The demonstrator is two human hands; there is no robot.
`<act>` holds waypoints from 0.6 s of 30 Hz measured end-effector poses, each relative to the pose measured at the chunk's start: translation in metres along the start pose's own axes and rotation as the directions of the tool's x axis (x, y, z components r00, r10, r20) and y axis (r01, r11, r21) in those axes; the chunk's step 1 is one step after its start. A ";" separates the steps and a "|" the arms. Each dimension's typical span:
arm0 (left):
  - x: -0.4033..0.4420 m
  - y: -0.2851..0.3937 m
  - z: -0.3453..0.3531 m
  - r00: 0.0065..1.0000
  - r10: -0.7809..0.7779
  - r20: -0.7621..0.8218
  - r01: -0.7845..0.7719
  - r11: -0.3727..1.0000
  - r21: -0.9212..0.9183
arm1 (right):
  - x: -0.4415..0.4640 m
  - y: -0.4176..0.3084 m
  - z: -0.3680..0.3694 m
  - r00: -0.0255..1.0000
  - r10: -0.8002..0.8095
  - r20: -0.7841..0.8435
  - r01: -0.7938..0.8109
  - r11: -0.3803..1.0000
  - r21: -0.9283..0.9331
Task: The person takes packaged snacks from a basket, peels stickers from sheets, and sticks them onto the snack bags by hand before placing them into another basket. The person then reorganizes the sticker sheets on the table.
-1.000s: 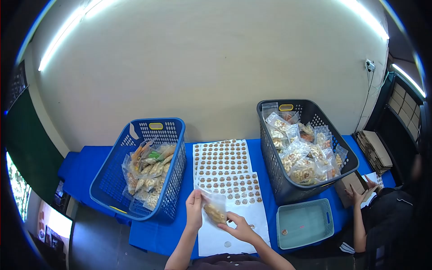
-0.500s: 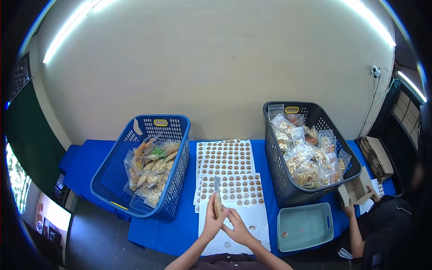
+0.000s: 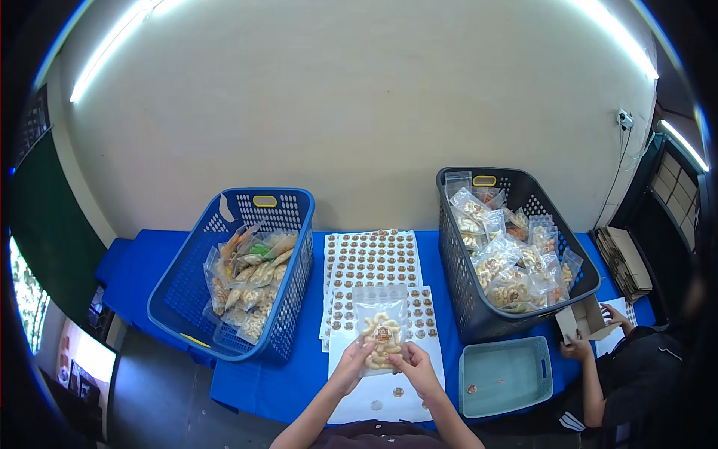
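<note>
Blue cloth spreads before you: left, a blue basket of apparently unstickered bags; centre, your left hand and right hand pinch an already stickered bag over a partly bare sheet; right, a dark basket heaped with bags, some seemingly stickered.

Print on the held pouch's sticker: too small to read from here. Pouch covers part of the sticker sheet. Left hand, right hand: some fingers hidden behind it. Lower packs in blue basket and black basket buried. Other person: head lost in the dark, right edge.
</note>
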State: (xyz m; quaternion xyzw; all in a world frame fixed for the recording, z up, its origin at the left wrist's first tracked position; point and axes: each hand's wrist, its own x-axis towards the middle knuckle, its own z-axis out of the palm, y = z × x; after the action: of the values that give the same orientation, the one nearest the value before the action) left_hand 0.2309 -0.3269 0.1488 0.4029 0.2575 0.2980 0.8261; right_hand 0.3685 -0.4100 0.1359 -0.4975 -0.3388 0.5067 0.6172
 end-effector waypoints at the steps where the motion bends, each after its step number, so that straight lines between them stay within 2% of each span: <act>1: 0.000 0.000 0.001 0.999 0.042 0.029 -0.043 0.998 0.053 | 0.000 -0.003 0.001 1.000 -0.009 -0.010 0.009 1.000 0.006; 3: -0.001 0.002 -0.002 0.997 0.027 0.067 -0.030 0.998 0.054 | -0.002 -0.009 0.004 0.999 -0.028 -0.030 0.029 0.999 0.020; 6: -0.003 0.006 -0.002 0.996 0.034 0.079 -0.039 0.997 0.066 | -0.005 -0.013 0.005 0.997 0.047 0.053 -0.048 0.999 0.013; 8: -0.005 0.009 0.000 0.997 0.037 0.073 -0.042 0.997 0.067 | -0.004 -0.014 0.003 0.998 0.028 0.058 -0.029 1.000 0.010; 9: -0.005 0.008 -0.001 0.997 0.050 0.057 -0.057 0.991 0.122 | -0.003 -0.015 0.002 0.998 0.020 0.062 -0.020 1.000 0.008; 11: -0.006 0.004 -0.003 0.997 0.077 0.024 -0.081 0.969 0.231 | 0.001 -0.021 -0.009 0.999 -0.035 -0.004 0.035 0.999 0.018; 13: -0.012 0.013 0.003 0.992 0.113 0.048 -0.119 0.980 0.160 | 0.008 -0.037 -0.023 0.984 -0.121 -0.131 0.123 0.992 0.006; 14: -0.015 0.017 0.004 0.990 0.131 0.059 -0.137 0.983 0.123 | 0.011 -0.051 -0.032 0.963 -0.190 -0.190 0.200 0.979 0.039; 15: -0.015 0.019 0.001 0.993 0.106 0.058 -0.114 0.979 0.167 | 0.018 -0.057 -0.044 0.920 -0.271 -0.284 0.305 0.949 0.080; 16: -0.016 0.021 -0.005 0.995 0.080 0.057 -0.090 0.974 0.209 | 0.020 -0.076 -0.050 0.891 -0.275 -0.361 0.357 0.916 0.184; 17: -0.018 0.023 -0.010 0.997 0.054 0.054 -0.066 0.965 0.252 | 0.023 -0.088 -0.062 0.865 -0.341 -0.367 0.431 0.880 0.199; 18: -0.019 0.023 -0.013 0.997 0.070 0.035 -0.077 0.954 0.291 | 0.025 -0.098 -0.069 0.861 -0.307 -0.405 0.436 0.856 0.278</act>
State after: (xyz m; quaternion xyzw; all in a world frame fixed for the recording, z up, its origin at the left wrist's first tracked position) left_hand 0.2025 -0.3216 0.1639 0.5334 0.2733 0.2822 0.7491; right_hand 0.4670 -0.4039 0.2083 -0.3811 -0.2169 0.3334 0.8346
